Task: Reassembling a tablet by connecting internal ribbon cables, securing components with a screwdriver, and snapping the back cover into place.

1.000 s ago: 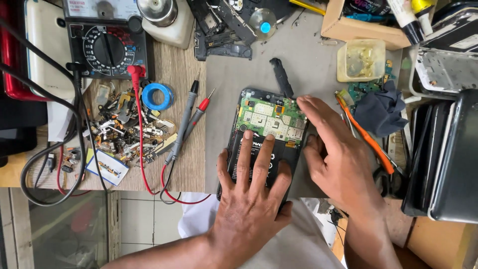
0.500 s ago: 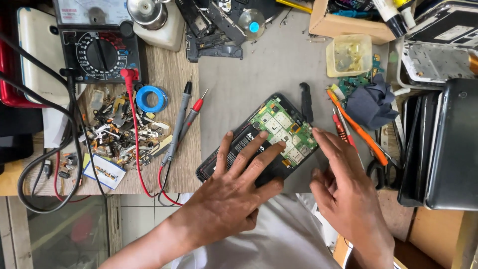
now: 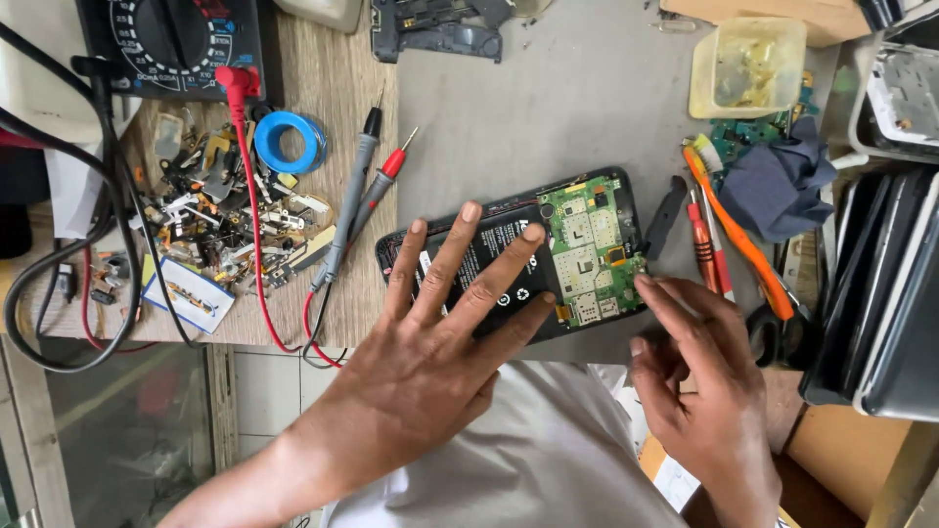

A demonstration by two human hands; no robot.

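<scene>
Left hand (image 3: pixel 430 342) flat, fingers spread, pressing on the black battery (image 3: pixel 489 269) of the opened phone (image 3: pixel 518 249). Phone lies tilted on the grey mat (image 3: pixel 548 108), back cover off, green circuit board (image 3: pixel 592 249) exposed at its right end. Right hand (image 3: pixel 699 376) loosely curled, fingertips touching the phone's lower right corner by the board; can't tell if it's pinching anything.

Right of phone: red screwdriver (image 3: pixel 702 235), orange-handled tool (image 3: pixel 738 235), dark blue cloth (image 3: pixel 778 181) over another green board, mostly hidden. Stacked dark devices (image 3: pixel 880 293) at right edge, cut off.

Left, on the wooden bench (image 3: pixel 333 117): pile of small metal parts (image 3: pixel 210 220), too small to sort out; blue solder spool (image 3: pixel 289 142); two probes (image 3: pixel 362 191), red and black leads running to the multimeter (image 3: pixel 181 39), top cut off.

Far: yellowish plastic tub (image 3: pixel 748 64) holding small bits, contents blurry. Black phone frame (image 3: pixel 435 29) at top edge, partly cropped.
</scene>
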